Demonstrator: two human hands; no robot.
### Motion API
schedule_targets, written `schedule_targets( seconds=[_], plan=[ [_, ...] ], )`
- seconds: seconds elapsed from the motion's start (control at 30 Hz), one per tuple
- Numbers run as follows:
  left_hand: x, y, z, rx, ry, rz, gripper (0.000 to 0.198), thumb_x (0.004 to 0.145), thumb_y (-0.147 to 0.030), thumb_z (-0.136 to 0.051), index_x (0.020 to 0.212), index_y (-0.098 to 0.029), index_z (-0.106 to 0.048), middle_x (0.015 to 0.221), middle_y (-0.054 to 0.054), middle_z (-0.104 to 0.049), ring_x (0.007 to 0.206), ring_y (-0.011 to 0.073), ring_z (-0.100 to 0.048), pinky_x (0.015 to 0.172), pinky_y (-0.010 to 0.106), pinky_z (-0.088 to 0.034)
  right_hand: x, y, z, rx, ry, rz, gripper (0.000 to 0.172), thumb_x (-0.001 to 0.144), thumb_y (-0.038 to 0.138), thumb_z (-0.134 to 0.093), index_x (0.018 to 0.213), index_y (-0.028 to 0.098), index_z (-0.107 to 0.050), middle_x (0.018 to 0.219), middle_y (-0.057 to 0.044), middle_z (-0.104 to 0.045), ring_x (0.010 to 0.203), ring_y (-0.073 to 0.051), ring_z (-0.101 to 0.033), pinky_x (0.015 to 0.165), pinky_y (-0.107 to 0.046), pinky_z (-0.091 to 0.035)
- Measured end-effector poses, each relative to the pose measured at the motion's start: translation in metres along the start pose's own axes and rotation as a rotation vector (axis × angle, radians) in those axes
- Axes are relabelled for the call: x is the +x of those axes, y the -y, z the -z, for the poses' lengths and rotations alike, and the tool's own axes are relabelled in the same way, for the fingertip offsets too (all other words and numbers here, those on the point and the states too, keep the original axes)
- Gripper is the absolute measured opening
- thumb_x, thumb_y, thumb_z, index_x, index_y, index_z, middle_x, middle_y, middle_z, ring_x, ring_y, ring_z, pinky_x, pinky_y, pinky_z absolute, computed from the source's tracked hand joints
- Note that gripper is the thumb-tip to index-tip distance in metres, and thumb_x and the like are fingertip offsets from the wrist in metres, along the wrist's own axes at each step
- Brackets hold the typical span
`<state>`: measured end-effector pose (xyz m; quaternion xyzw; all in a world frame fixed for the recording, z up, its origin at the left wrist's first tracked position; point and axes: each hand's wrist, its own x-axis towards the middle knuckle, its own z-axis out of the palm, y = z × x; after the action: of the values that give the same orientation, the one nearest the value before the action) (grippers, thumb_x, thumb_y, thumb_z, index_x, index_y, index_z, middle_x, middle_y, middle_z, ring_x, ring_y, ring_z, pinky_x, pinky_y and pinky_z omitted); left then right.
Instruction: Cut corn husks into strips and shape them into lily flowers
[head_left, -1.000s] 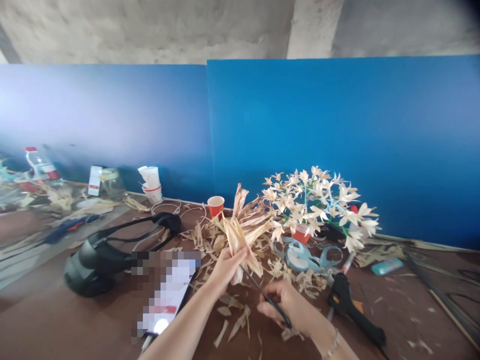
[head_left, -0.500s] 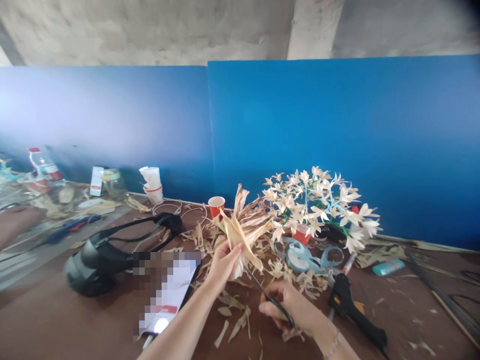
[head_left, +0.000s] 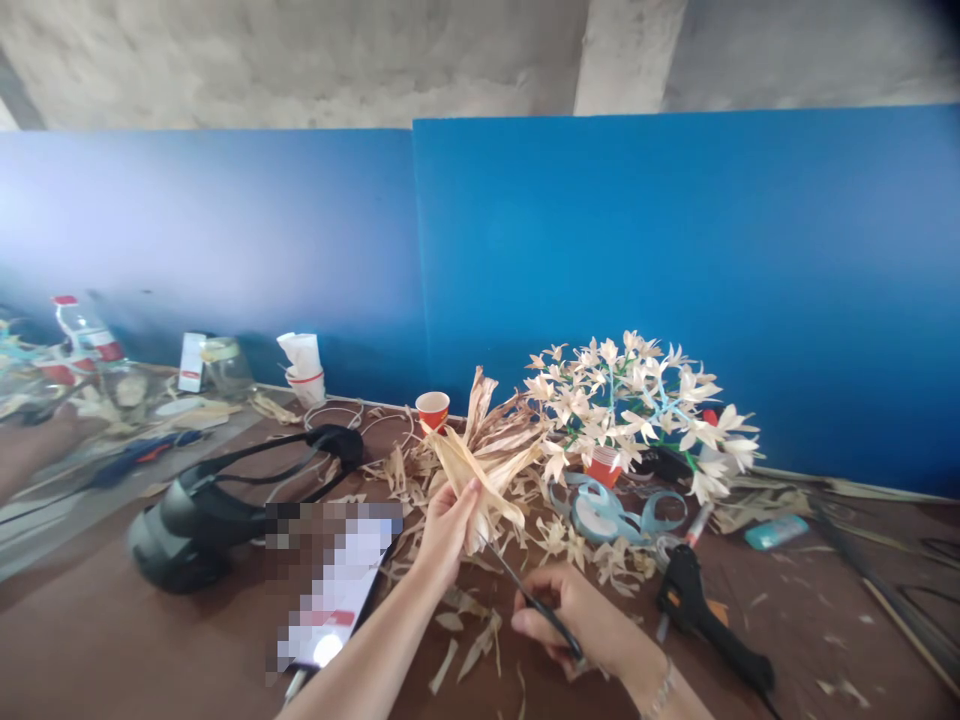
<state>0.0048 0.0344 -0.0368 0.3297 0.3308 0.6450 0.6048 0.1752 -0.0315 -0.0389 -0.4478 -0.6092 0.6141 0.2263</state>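
Pinched in my left hand (head_left: 448,530) is a pale dried husk piece (head_left: 480,475) with pointed ends fanning upward. My right hand (head_left: 562,615) is closed round the handles of dark scissors (head_left: 534,598), whose blades point up and left to the lower end of the husk. Whether the blades touch it I cannot tell. Behind the husk lies a bundle of brownish dried husks (head_left: 499,418). Cut scraps (head_left: 480,640) are scattered on the brown table (head_left: 187,660) around both hands.
White flowers (head_left: 630,395) stand in a red cup at right, behind blue ribbon (head_left: 600,515). A black glue gun (head_left: 705,620) lies right of my right hand. At left are a black headset (head_left: 187,530), a phone (head_left: 341,590) and another person's hand (head_left: 45,445).
My left hand and the husk have shifted slightly left. My right hand with the scissors has also moved a little left. The other person's hand at far left has moved slightly.
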Motion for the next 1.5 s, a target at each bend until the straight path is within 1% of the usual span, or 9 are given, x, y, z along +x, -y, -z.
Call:
schedule_targets(
  seconds=[0.27,0.43,0.53,0.73,0.93,1.1,1.27,1.37,1.5],
  plan=[
    [0.001,0.000,0.000,0.016,-0.015,-0.017,0.030,0.061,-0.038,-0.074,0.077,-0.014,-0.064,0.060,-0.001,-0.062,0.051,0.0074,-0.055,0.048,0.016,-0.043,0.000,0.003,-0.001,0.003,-0.035,-0.022,0.016,0.070,0.029,-0.061,0.073,0.015,-0.054,0.042,0.009,-0.043,0.030,-0.004,-0.036,0.028,-0.013,-0.028],
    [0.002,0.001,0.002,0.008,-0.003,-0.025,0.029,0.063,-0.037,-0.074,0.077,-0.013,-0.064,0.058,-0.001,-0.059,0.050,0.0069,-0.054,0.046,0.015,-0.041,0.001,0.001,-0.001,0.001,-0.027,0.000,0.015,0.070,0.028,-0.061,0.073,0.016,-0.055,0.042,0.009,-0.044,0.031,-0.004,-0.036,0.028,-0.013,-0.028],
    [0.002,0.002,0.003,0.021,-0.007,-0.034,0.029,0.063,-0.037,-0.073,0.077,-0.013,-0.064,0.057,-0.002,-0.058,0.048,0.0064,-0.053,0.044,0.014,-0.040,0.000,0.002,-0.001,-0.006,-0.028,-0.011,0.014,0.070,0.029,-0.060,0.072,0.016,-0.054,0.042,0.009,-0.043,0.030,-0.004,-0.036,0.028,-0.013,-0.027],
    [-0.001,0.000,0.000,0.040,-0.033,-0.054,0.031,0.062,-0.039,-0.073,0.076,-0.014,-0.062,0.047,-0.005,-0.051,0.043,0.0064,-0.050,0.040,0.014,-0.036,-0.002,0.007,-0.003,0.001,-0.043,0.017,0.016,0.070,0.030,-0.060,0.069,0.016,-0.052,0.044,0.009,-0.041,0.032,-0.003,-0.034,0.029,-0.013,-0.026],
    [-0.002,-0.002,-0.003,0.071,-0.048,-0.096,0.030,0.063,-0.041,-0.071,0.071,-0.014,-0.059,0.037,-0.009,-0.039,0.033,0.0046,-0.040,0.035,0.014,-0.029,0.002,0.004,-0.003,-0.025,-0.067,0.026,0.020,0.068,0.031,-0.064,0.068,0.015,-0.052,0.042,0.009,-0.041,0.031,-0.003,-0.034,0.029,-0.013,-0.025],
    [-0.004,-0.005,-0.004,0.093,-0.091,-0.129,0.031,0.061,-0.040,-0.073,0.065,-0.015,-0.055,0.041,-0.008,-0.045,0.034,0.0034,-0.040,0.036,0.014,-0.029,0.003,0.001,-0.003,-0.030,-0.086,0.002,0.023,0.066,0.034,-0.066,0.069,0.016,-0.052,0.041,0.009,-0.041,0.031,-0.004,-0.036,0.029,-0.013,-0.026],
    [-0.005,-0.003,-0.005,0.140,-0.101,-0.139,0.032,0.064,-0.041,-0.070,0.063,-0.015,-0.052,0.039,-0.009,-0.042,0.030,0.0023,-0.033,0.033,0.015,-0.023,0.005,-0.001,-0.004,-0.014,-0.097,0.017,0.023,0.068,0.035,-0.064,0.072,0.016,-0.053,0.041,0.009,-0.042,0.030,-0.004,-0.035,0.028,-0.013,-0.026],
    [-0.006,-0.001,-0.005,0.151,-0.098,-0.144,0.032,0.065,-0.041,-0.069,0.064,-0.015,-0.051,0.041,-0.009,-0.042,0.031,0.0019,-0.033,0.033,0.014,-0.024,0.006,-0.003,-0.005,-0.018,-0.105,0.026,0.023,0.067,0.034,-0.065,0.071,0.016,-0.053,0.041,0.009,-0.043,0.029,-0.003,-0.035,0.028,-0.013,-0.026],
    [-0.008,-0.002,-0.006,0.169,-0.119,-0.141,0.033,0.067,-0.042,-0.068,0.061,-0.016,-0.048,0.039,-0.010,-0.039,0.031,0.0018,-0.032,0.032,0.014,-0.023,0.007,-0.005,-0.005,-0.044,-0.113,0.038,0.022,0.070,0.035,-0.062,0.069,0.016,-0.052,0.040,0.009,-0.043,0.028,-0.004,-0.035,0.028,-0.014,-0.026]
  ],
)
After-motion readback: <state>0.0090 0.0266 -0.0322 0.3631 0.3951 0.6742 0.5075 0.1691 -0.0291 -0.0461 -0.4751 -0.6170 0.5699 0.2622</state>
